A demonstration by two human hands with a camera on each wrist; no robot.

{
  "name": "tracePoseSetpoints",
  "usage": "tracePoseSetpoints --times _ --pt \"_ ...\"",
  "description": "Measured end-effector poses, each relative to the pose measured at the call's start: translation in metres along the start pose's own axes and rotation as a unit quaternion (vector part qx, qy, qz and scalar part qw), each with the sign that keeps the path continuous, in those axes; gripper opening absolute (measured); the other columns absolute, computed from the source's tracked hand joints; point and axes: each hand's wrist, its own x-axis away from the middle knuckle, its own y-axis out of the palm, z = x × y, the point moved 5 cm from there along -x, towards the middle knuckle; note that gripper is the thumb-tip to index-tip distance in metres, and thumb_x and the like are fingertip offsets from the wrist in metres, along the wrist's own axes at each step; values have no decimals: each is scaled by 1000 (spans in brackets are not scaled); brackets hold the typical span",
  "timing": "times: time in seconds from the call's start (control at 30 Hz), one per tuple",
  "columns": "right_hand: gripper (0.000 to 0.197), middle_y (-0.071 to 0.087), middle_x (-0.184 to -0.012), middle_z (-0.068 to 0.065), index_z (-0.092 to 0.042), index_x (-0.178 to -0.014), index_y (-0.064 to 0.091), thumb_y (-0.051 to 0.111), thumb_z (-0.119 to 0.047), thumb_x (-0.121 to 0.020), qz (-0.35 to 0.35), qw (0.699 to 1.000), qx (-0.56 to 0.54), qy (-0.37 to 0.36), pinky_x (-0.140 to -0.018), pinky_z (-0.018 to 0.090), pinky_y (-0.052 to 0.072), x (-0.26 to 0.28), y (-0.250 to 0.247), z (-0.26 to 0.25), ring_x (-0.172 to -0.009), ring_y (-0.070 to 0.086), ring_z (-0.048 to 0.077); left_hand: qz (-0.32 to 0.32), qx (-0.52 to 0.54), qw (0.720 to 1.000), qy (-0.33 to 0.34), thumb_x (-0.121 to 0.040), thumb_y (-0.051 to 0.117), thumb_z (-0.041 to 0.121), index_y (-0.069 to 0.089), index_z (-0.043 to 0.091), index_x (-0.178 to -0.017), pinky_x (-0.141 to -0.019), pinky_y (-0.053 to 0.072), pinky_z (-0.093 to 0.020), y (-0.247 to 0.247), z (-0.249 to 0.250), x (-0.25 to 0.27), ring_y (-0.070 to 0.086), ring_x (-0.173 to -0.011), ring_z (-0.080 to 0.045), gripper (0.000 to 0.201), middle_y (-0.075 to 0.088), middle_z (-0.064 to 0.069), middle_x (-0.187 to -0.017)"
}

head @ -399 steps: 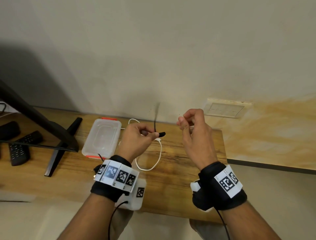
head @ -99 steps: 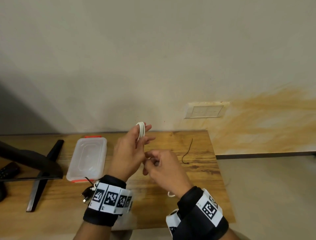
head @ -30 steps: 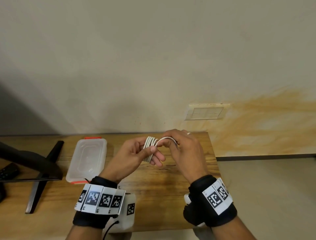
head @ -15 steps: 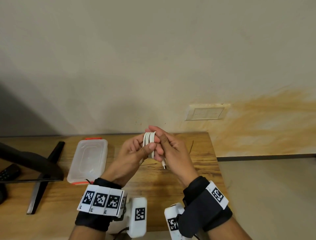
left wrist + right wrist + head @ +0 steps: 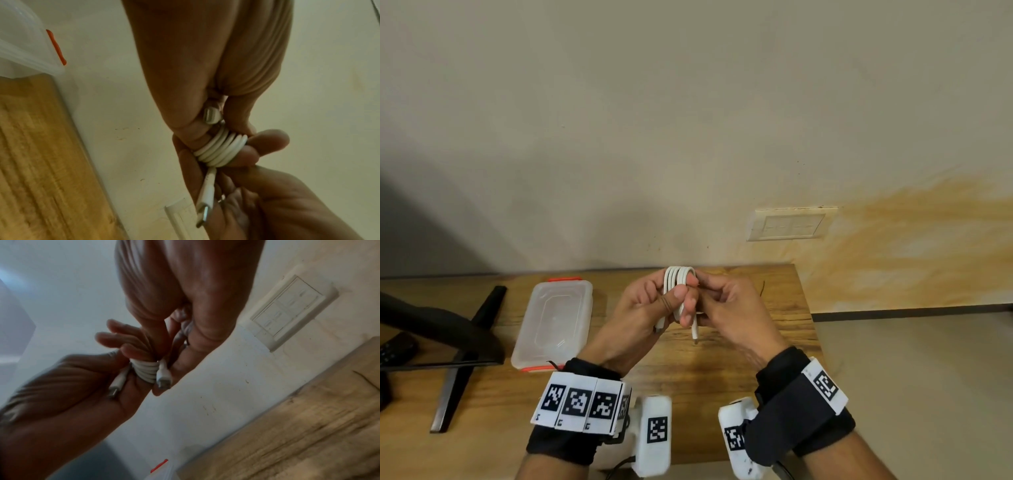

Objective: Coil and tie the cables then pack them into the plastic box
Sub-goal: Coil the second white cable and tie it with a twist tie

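Observation:
A white cable [image 5: 677, 279] is wound into a tight coil held upright above the table. My left hand [image 5: 652, 306] grips the coil [image 5: 222, 149] between thumb and fingers. My right hand [image 5: 719, 299] pinches the same coil [image 5: 146, 369] from the right side. One connector end [image 5: 694, 337] hangs below the hands, and a second connector [image 5: 210, 116] sits against the left palm. The clear plastic box [image 5: 554, 322] with orange clips lies shut on the table, left of the hands. A thin black tie [image 5: 762, 287] lies on the wood beyond my right hand.
A black monitor stand [image 5: 465, 342] and a dark remote [image 5: 395, 347] occupy the table's left part. The wooden table [image 5: 688, 377] ends just right of my right hand. A wall switch plate [image 5: 791, 224] sits above the table's far right corner.
Over the last second my right hand brought the last stretch of cable onto the coil and closed in against it. The free connector end now hangs straight down below the hands.

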Motion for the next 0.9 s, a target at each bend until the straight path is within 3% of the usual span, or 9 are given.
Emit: tracePoseSetpoints --times 0.17,0.23,0.37,0.5,0.6,0.7,0.77,0.83,0.9 --pt "25 72 -100 28 -29 -96 72 59 -8 -98 42 999 -10 6 -71 30 63 -1 -5 1 -86 72 41 0 -17 1000 -14 -96 48 6 56 -4 -108 -69 53 -27 3 -4 -3 57 -63 -15 18 60 -9 -74" --pt "26 70 -103 31 -26 -97 72 58 -4 -98 34 999 -16 23 -67 26 62 0 -7 0 -87 71 44 -7 -20 1000 -20 -96 47 5 56 -5 -109 -70 53 -27 5 -5 -3 58 -64 -17 19 60 -10 -74" --pt "32 72 -97 26 -27 -94 73 58 0 -98 27 999 -4 41 -65 25 61 1 -13 3 -80 69 30 -29 -36 998 -38 -100 44 1 53 -9 -116 -73 55 -32 6 -7 -1 61 -69 -21 21 63 -14 -78" --pt "26 76 -76 4 -27 -102 75 63 -4 -96 68 996 65 9 -67 24 60 0 -15 6 -63 67 9 -18 -41 998 -47 -95 51 5 51 -18 -118 -79 54 -33 3 -8 -2 63 -76 -24 31 65 -18 -86" --pt "38 74 -73 -1 -40 -86 70 64 -4 -95 97 988 116 -28 -66 18 58 -1 -15 5 -59 64 0 4 -77 996 -39 -93 54 8 51 -16 -120 -79 52 -32 1 -9 -5 60 -80 -24 36 63 -18 -87" --pt "46 76 -81 -6 -44 -80 67 62 -1 -95 120 981 143 -47 -66 12 55 -1 -13 1 -64 66 -5 37 -144 989 -25 -96 56 16 58 -7 -116 -79 49 -33 3 -8 -5 57 -82 -25 31 63 -15 -86" --pt "31 77 -88 -8 -34 -94 74 62 -5 -96 146 968 186 -79 -70 10 55 1 -14 -3 -72 67 -7 53 -228 972 -11 -99 55 27 66 10 -114 -79 50 -28 3 -3 -4 61 -87 -19 25 68 -6 -92" --pt "22 76 -89 -10 -22 -108 76 62 -9 -97 165 954 226 -109 -73 15 57 3 -14 -5 -80 70 -2 76 -318 945 -8 -95 52 40 71 36 -108 -77 46 -24 -1 1 -2 62 -89 -6 23 69 6 -101" --pt "23 77 -93 -9 -18 -113 75 62 -9 -97 167 947 245 -120 -75 17 58 3 -13 -2 -83 72 2 109 -335 936 -20 -96 46 50 73 42 -94 -72 44 -25 -7 2 -1 57 -80 -3 28 65 5 -98"
